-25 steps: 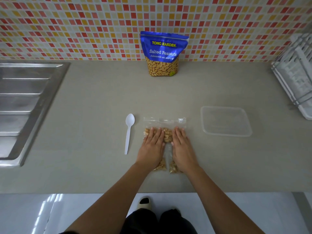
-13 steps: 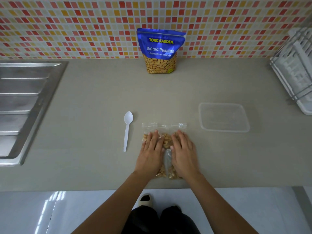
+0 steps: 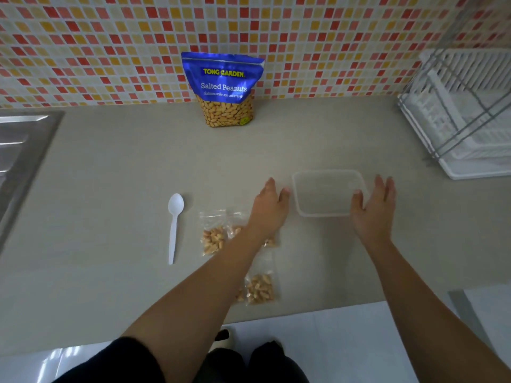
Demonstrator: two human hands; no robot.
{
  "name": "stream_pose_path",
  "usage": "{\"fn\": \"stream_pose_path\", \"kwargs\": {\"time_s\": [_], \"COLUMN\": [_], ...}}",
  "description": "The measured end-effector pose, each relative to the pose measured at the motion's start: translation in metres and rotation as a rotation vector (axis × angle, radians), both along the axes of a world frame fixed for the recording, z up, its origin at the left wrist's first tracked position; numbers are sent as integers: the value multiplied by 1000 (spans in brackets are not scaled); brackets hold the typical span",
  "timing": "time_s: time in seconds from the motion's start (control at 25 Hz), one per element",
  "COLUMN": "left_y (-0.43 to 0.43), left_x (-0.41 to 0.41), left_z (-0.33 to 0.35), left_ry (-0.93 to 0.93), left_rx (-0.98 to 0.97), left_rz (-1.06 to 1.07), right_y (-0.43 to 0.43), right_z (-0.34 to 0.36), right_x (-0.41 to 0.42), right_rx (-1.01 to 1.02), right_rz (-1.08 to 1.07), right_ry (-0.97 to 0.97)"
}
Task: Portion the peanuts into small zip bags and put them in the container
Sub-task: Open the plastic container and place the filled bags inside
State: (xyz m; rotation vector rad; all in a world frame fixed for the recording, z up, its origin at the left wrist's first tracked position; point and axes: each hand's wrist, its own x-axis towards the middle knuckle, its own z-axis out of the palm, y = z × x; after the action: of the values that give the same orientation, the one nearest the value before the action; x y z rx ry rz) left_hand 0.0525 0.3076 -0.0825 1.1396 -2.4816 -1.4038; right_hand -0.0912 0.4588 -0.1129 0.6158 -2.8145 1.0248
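Several small clear zip bags with peanuts lie on the grey counter: one (image 3: 213,236) beside the spoon, one (image 3: 260,288) near the front edge, others partly hidden under my left forearm. A clear rectangular container (image 3: 326,193) sits to their right. My left hand (image 3: 269,208) hovers open just left of the container, fingers apart. My right hand (image 3: 373,208) is open at the container's right front corner, thumb against its rim. Neither hand holds anything. The blue Salted Peanuts pouch (image 3: 224,89) stands against the tiled wall.
A white plastic spoon (image 3: 174,225) lies left of the bags. A steel sink drainboard (image 3: 19,156) fills the left edge. A white dish rack (image 3: 464,111) stands at the back right. The counter's front edge runs just below the nearest bag.
Both hands lifted off the zip bags and moved right and forward to either side of the container. The bags now lie uncovered. The camera view shifted right.
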Motion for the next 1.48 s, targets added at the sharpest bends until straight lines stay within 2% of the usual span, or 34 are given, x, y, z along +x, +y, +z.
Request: {"fn": "stream_pose_path", "kwargs": {"time_s": [0.08, 0.16, 0.36, 0.68, 0.92, 1.28, 1.36, 1.48], "left_y": [5, 10, -12, -119, -131, -131, -130, -131], "left_x": [-20, -32, -29, 40, 52, 48, 47, 46], "left_z": [-3, -7, 1, 0, -2, 7, 18, 33], "left_ry": [-43, -70, -73, -84, -128, -232, -220, -119], "left_rx": [77, 130, 110, 89, 75, -100, -158, -283], "left_rz": [32, 42, 123, 326, 338, 255, 277, 328], "right_y": [4, 3, -23, -131, -153, -153, -152, -146], "right_z": [-5, -10, -3, -7, -14, -4, 5, 20], "right_x": [-16, -22, -14, 33, 44, 45, 46, 44], "right_rx": [62, 115, 49, 60, 98, 145, 102, -70], "right_rz": [-12, 25, 155, 412, 408, 417, 418, 382], "right_ry": [-254, -376, -344, -400, -393, -341, -327, -289]}}
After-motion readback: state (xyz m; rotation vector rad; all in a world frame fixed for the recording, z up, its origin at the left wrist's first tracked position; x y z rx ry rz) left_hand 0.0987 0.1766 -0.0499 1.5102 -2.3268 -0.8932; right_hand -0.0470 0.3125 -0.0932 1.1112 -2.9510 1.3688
